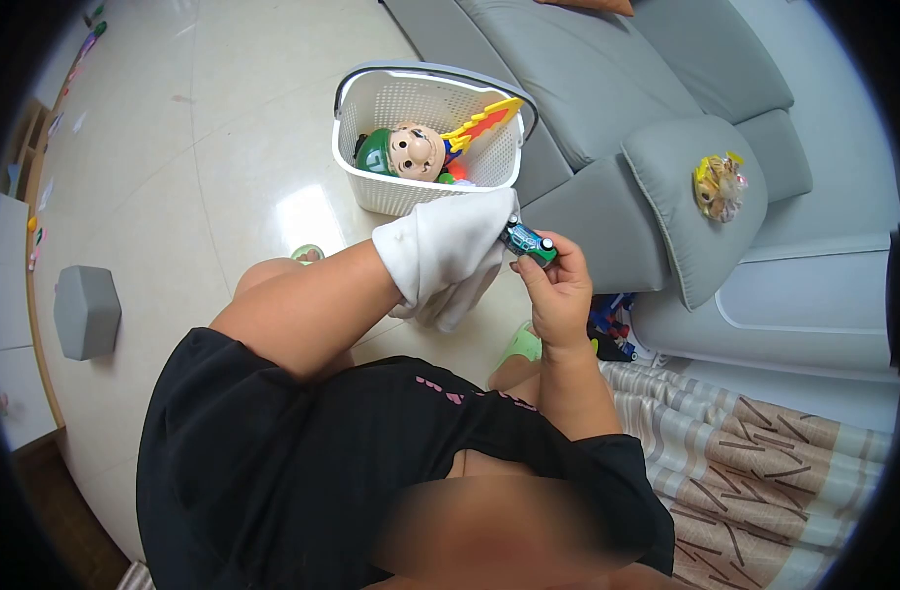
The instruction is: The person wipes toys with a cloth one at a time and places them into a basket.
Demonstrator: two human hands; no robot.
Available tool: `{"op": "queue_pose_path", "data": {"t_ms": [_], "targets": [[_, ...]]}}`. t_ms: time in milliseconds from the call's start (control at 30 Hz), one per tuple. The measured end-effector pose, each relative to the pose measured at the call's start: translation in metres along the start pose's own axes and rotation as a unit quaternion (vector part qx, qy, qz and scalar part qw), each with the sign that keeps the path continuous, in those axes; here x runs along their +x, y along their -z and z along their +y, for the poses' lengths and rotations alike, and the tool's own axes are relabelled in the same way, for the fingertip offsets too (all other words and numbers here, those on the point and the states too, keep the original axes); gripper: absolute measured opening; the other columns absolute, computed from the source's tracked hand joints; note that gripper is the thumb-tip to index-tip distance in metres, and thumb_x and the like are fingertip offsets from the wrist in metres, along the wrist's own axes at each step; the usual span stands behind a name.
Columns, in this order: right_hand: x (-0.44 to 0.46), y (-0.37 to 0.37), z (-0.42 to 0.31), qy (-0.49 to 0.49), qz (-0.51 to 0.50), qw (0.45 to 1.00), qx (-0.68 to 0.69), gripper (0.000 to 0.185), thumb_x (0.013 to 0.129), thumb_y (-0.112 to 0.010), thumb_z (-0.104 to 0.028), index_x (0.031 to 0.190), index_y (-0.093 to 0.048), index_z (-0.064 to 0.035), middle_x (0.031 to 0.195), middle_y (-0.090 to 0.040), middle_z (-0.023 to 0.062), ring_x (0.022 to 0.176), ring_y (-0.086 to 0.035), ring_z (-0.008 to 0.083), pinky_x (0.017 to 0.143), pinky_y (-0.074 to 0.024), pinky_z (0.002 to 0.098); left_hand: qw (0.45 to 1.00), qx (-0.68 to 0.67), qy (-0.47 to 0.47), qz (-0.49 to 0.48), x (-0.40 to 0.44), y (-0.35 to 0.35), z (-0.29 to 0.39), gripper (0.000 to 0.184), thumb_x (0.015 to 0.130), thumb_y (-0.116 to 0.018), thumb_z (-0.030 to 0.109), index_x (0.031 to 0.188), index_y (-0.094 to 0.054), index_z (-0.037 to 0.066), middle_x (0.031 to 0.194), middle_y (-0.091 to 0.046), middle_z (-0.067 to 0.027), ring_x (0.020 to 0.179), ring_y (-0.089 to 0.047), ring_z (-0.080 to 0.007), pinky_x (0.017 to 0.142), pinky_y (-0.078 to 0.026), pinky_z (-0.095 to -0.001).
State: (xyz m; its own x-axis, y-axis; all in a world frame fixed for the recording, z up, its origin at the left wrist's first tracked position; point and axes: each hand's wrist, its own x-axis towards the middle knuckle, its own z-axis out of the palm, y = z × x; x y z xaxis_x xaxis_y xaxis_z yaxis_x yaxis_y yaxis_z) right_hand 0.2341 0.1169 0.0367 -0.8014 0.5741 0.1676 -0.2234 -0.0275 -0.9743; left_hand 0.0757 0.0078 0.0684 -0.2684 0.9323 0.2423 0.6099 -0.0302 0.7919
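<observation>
My right hand (560,295) is closed on a small toy car (531,243), blue and green with white wheels, pinched between thumb and fingers. A white cloth (445,241) wraps over my left hand and hangs below it. The cloth's end touches the near side of the car. My left fingers are hidden under the fabric, around the cloth. Just beyond both hands stands a white perforated basket (376,194) with a dark handle. Inside it lie a toy head with a green cap (401,152) and a yellow and red toy piece (484,126).
A grey sofa (558,74) runs along the right, with a bag of colourful items (719,187) on its seat. Blue and red toys (612,324) lie near my right forearm. A grey hexagonal stool (86,313) stands at left. Patterned curtain (765,462) fills the lower right.
</observation>
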Motion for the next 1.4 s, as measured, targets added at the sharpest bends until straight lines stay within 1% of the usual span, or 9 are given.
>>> {"op": "queue_pose_path", "data": {"t_ms": [167, 233, 367, 633, 867, 1033, 1267, 1333, 1400], "targets": [[-0.002, 0.003, 0.002, 0.012, -0.014, 0.997, -0.074, 0.034, 0.085, -0.062, 0.005, 0.117, -0.051, -0.0006, 0.106, -0.057, 0.0057, 0.093, -0.056, 0.0106, 0.082, -0.0464, 0.0241, 0.992, 0.091, -0.084, -0.003, 0.006, -0.007, -0.008, 0.013, 0.074, -0.062, 0.006, 0.084, -0.056, 0.001, 0.074, -0.060, -0.0193, 0.073, -0.062, -0.0392, 0.065, -0.049, -0.0410], [-0.003, 0.003, 0.001, -0.002, -0.016, 0.998, -0.068, 0.035, 0.086, -0.062, 0.004, 0.118, -0.050, -0.0006, 0.106, -0.056, 0.0059, 0.092, -0.056, 0.0108, 0.081, -0.0463, 0.0241, 0.994, 0.041, 0.074, -0.065, 0.009, -0.006, 0.000, 0.017, 0.071, -0.065, 0.005, 0.085, -0.056, 0.002, 0.073, -0.060, -0.0190, 0.073, -0.062, -0.0384, 0.064, -0.049, -0.0408], [0.000, -0.007, -0.009, -0.008, 0.019, 1.000, -0.002, 0.040, 0.088, -0.059, 0.003, 0.126, -0.045, -0.0008, 0.101, -0.057, 0.0069, 0.085, -0.057, 0.0113, 0.079, -0.0503, 0.0274, 0.997, 0.015, 0.076, -0.028, 0.004, -0.010, -0.010, 0.017, 0.070, -0.065, 0.006, 0.084, -0.057, 0.001, 0.073, -0.060, -0.0186, 0.073, -0.062, -0.0384, 0.064, -0.049, -0.0408], [0.000, 0.004, 0.001, -0.053, -0.004, 0.997, 0.049, 0.038, 0.091, -0.057, -0.002, 0.127, -0.045, 0.0002, 0.102, -0.059, 0.0087, 0.077, -0.058, 0.0113, 0.075, -0.0507, 0.0265, 0.957, 0.215, -0.192, 0.029, 0.011, -0.008, -0.012, 0.008, 0.073, -0.055, 0.003, 0.077, -0.053, -0.003, 0.072, -0.054, -0.0181, 0.066, -0.057, -0.0349, 0.061, -0.047, -0.0389], [-0.001, 0.007, 0.005, -0.063, -0.028, 0.995, 0.066, 0.037, 0.090, -0.064, -0.013, 0.121, -0.049, 0.0025, 0.099, -0.062, 0.0081, 0.078, -0.060, 0.0123, 0.073, -0.0512, 0.0262, 0.946, 0.248, -0.207, -0.027, 0.005, 0.006, 0.009, 0.018, 0.068, -0.058, 0.003, 0.083, -0.056, -0.006, 0.076, -0.055, -0.0199, 0.073, -0.058, -0.0372, 0.067, -0.048, -0.0396], [-0.003, 0.007, 0.005, -0.057, -0.035, 0.997, 0.044, 0.038, 0.090, -0.065, -0.018, 0.119, -0.051, 0.0025, 0.098, -0.062, 0.0086, 0.078, -0.061, 0.0133, 0.073, -0.0520, 0.0269, 0.988, 0.148, -0.032, -0.039, 0.000, 0.002, 0.007, 0.039, 0.072, -0.063, 0.006, 0.108, -0.053, -0.004, 0.086, -0.057, -0.0192, 0.079, -0.059, -0.0346, 0.072, -0.048, -0.0358], [-0.004, 0.006, 0.000, -0.115, -0.006, 0.993, 0.037, 0.038, 0.094, -0.058, -0.030, 0.117, -0.051, -0.0001, 0.089, -0.064, 0.0082, 0.075, -0.064, 0.0180, 0.073, -0.0537, 0.0316, 0.983, -0.156, 0.090, -0.030, 0.008, -0.007, -0.005, 0.029, 0.076, -0.063, 0.013, 0.101, -0.056, -0.001, 0.079, -0.059, -0.0172, 0.074, -0.059, -0.0328, 0.069, -0.049, -0.0369], [-0.004, 0.006, 0.001, -0.123, -0.002, 0.992, 0.041, 0.038, 0.094, -0.059, -0.030, 0.117, -0.051, -0.0001, 0.089, -0.064, 0.0083, 0.075, -0.064, 0.0179, 0.073, -0.0537, 0.0316, 0.982, 0.150, -0.108, -0.022, 0.011, 0.000, 0.005, 0.011, 0.072, -0.062, 0.011, 0.076, -0.065, 0.001, 0.072, -0.063, -0.0199, 0.067, -0.064, -0.0338, 0.061, -0.051, -0.0405], [-0.004, 0.004, 0.003, -0.097, -0.012, 0.995, 0.019, 0.039, 0.094, -0.059, -0.030, 0.117, -0.051, 0.0000, 0.090, -0.065, 0.0087, 0.075, -0.064, 0.0179, 0.072, -0.0537, 0.0316, 0.975, 0.173, -0.103, -0.089, 0.016, -0.004, 0.008, 0.011, 0.069, -0.062, 0.011, 0.074, -0.062, 0.002, 0.073, -0.061, -0.0184, 0.069, -0.062, -0.0331, 0.063, -0.050, -0.0397]]}}
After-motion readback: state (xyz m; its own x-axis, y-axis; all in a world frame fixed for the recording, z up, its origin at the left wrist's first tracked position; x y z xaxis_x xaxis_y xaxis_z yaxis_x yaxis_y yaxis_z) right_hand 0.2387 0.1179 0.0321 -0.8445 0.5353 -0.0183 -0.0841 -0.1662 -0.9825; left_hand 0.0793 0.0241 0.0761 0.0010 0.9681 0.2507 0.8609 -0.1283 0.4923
